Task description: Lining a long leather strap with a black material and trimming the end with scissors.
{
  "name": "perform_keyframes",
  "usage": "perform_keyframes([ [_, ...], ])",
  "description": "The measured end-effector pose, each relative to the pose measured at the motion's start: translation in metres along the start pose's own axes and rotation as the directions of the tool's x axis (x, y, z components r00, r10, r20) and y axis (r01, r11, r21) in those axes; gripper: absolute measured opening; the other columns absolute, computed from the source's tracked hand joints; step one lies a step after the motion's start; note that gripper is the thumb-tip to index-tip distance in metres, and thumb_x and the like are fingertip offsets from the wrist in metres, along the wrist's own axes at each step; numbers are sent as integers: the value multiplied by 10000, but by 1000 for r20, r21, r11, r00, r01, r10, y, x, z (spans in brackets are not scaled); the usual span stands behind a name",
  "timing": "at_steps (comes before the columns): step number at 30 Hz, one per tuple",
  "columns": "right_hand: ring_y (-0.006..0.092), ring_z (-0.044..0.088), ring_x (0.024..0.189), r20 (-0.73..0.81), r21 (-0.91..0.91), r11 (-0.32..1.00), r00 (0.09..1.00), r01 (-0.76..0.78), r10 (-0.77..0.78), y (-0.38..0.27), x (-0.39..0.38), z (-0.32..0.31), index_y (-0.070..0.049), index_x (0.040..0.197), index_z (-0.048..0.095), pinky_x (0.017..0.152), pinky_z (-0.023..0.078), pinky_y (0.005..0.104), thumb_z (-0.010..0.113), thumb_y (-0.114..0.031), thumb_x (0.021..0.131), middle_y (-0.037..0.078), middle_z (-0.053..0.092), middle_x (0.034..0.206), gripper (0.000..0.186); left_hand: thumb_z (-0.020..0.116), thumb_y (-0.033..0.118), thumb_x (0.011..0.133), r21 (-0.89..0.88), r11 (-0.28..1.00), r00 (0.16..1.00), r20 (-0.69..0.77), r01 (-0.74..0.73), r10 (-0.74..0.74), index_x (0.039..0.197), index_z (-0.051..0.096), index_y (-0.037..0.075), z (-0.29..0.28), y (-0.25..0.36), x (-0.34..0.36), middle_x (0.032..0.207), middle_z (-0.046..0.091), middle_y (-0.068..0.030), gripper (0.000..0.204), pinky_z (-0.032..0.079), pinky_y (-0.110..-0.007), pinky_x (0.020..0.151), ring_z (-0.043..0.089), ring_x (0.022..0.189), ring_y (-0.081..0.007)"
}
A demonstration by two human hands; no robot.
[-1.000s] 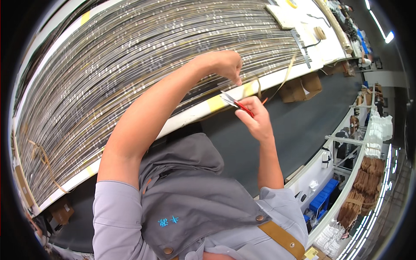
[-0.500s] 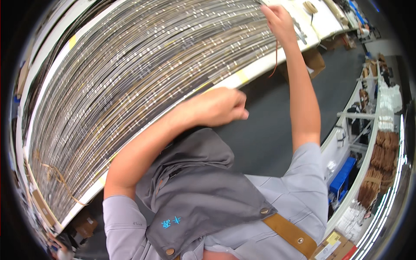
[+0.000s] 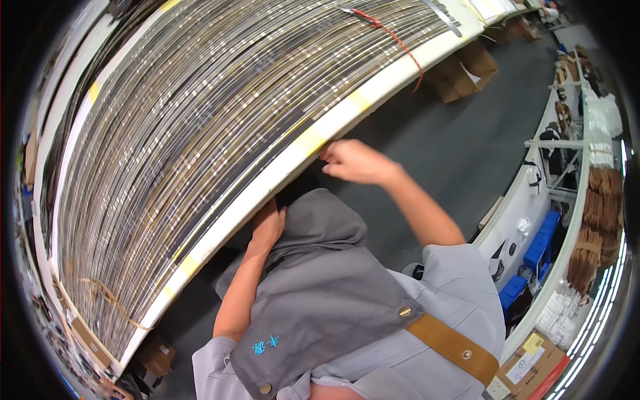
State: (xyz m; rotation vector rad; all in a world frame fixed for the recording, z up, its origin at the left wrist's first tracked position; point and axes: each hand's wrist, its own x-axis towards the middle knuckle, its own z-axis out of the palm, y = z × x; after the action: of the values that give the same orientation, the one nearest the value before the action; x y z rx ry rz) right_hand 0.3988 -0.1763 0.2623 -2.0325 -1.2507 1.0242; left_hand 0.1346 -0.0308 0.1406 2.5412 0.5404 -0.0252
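Long thin grey and brown strips (image 3: 200,113) with pale marks lie side by side across a white-edged table (image 3: 333,125). At the near edge of that table, my right hand (image 3: 360,163) is closed, its fingers curled; what they hold, if anything, I cannot make out. My left hand (image 3: 268,225) is low beside the same edge, against the grey apron (image 3: 320,267), and its fingertips are hidden. A small tool with a red handle (image 3: 360,13) rests on the strips at the far side. Its red cord (image 3: 403,49) trails over the table edge.
A metal ruler (image 3: 445,19) lies at the table's far right. An open cardboard box (image 3: 467,75) stands on the dark floor beside it. Along the right runs a white rack (image 3: 563,143) with brown bundles (image 3: 600,200) and blue bins (image 3: 541,247). A tan band (image 3: 110,300) lies at lower left.
My right hand has let go of the corded tool at the far side and come back to the near table edge. My left hand has moved down and left toward the apron.
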Motion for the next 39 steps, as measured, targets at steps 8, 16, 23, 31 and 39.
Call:
perform_keyframes([
  [8,427,656,940,-143,-286,926,945,246,-295,54,41,119,15,1068,684,876,523,472,614,-231,861,260,683,969,329,564,181,962,-378,880,927,340,287,-157,958,648,-25,-58,32,-16,826,654,-207,223,494,-413,765,647,819,-368],
  [16,395,664,938,-132,-78,997,990,30,-40,72,33,131,-51,1014,698,848,528,454,604,-143,836,194,705,984,221,629,147,910,-428,901,995,86,75,-42,1153,622,1,-55,45,-26,1118,638,-215,284,483,-423,871,616,992,-372],
  [23,347,684,910,-20,-55,995,996,-85,84,39,35,98,-23,1000,700,805,531,418,615,-174,861,188,710,913,222,596,167,910,60,998,1000,-3,5,-5,1229,550,-56,20,-36,-12,1172,583,-328,391,437,-530,960,565,1065,-493],
  [31,234,661,842,-651,-82,985,740,150,-167,-25,18,-140,10,952,669,750,523,352,702,-139,858,125,677,880,179,594,181,936,-243,926,943,239,289,-232,959,661,-29,-24,7,-24,970,625,-279,222,481,-494,837,607,919,-468],
  [39,344,638,1007,-667,-363,892,744,-270,-46,30,123,-228,6,1041,661,884,510,435,742,-173,796,217,664,1060,314,566,169,962,-348,904,957,235,247,-171,961,621,-13,-70,41,-31,844,632,-241,190,468,-479,757,614,853,-439],
])
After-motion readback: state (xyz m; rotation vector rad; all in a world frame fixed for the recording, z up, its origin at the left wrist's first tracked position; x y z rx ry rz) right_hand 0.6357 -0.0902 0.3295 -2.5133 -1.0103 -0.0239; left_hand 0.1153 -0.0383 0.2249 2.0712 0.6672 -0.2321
